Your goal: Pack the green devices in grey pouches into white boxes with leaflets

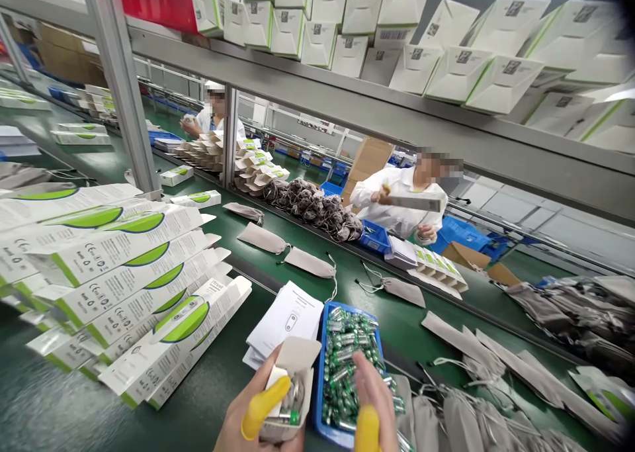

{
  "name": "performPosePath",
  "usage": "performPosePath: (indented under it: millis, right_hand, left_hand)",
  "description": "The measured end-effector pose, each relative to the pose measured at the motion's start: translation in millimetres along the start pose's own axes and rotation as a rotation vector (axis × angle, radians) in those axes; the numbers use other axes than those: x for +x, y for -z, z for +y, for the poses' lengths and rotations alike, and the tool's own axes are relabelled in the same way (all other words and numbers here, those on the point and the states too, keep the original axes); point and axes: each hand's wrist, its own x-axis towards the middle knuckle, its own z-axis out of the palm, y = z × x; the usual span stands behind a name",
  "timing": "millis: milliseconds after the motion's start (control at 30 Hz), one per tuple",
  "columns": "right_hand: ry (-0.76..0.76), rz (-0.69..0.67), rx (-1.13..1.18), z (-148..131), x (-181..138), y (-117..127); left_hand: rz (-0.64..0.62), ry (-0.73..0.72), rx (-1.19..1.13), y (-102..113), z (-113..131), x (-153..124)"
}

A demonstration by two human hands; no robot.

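Note:
My left hand wears a yellow finger cot and grips an open white carton with small batteries showing inside it. My right hand, with a yellow cot on its thumb, hovers over a blue tray full of green-and-silver batteries; its fingers are loosely curled and I cannot make out anything in them. A stack of white leaflets lies just beyond the carton.
A slanted pile of long white-and-green boxes fills the left. Grey drawstring pouches lie on the green belt and heap at the right. Two people in white work across the line. Folded cartons line the shelf above.

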Motion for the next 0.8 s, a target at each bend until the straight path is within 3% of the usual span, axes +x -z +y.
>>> performPosePath:
  millis: [100,167,233,300,400,467,533,633,733,800]
  right_hand:
    - [-0.379,-0.264,0.43,3.0,12.4,-7.3]
    - [-0.489,-0.414,0.664,4.6,17.1,-17.1]
    - [-0.527,-0.462,0.814,4.8,17.8,-25.7]
    - [-0.573,-0.487,0.852,3.6,15.7,-30.8]
    - [-0.635,-0.464,0.704,0.8,12.1,-30.7]
    - [-0.461,-0.426,0.522,-0.2,12.9,-25.4]
    - [-0.059,-0.411,0.293,-0.2,17.5,-16.5]
    - [0.518,-0.445,-0.015,0.3,28.5,-2.6]
    - [0.777,-0.489,-0.192,-1.5,36.0,4.2]
    - [0.846,-0.514,-0.292,-4.6,36.8,4.7]
  left_hand:
    - [0.036,-0.087,0.189,0.5,-0.5,2.2]
    - [0.03,-0.097,0.205,1.6,-0.1,5.0]
    - [0.027,-0.083,0.151,2.4,3.7,7.0]
    - [0.031,-0.069,0.131,2.7,11.1,7.5]
    - [0.012,0.015,0.079,3.8,24.6,8.1]
    - [-0.036,0.141,-0.08,5.9,31.0,10.2]
    - [-0.066,0.23,-0.234,8.6,32.7,13.5]
    - [-0.083,0.233,-0.303,11.6,28.6,18.1]
    - [-0.144,0.215,-0.288,11.6,24.1,20.8]
    - [-0.198,0.231,-0.245,10.5,23.8,22.3]
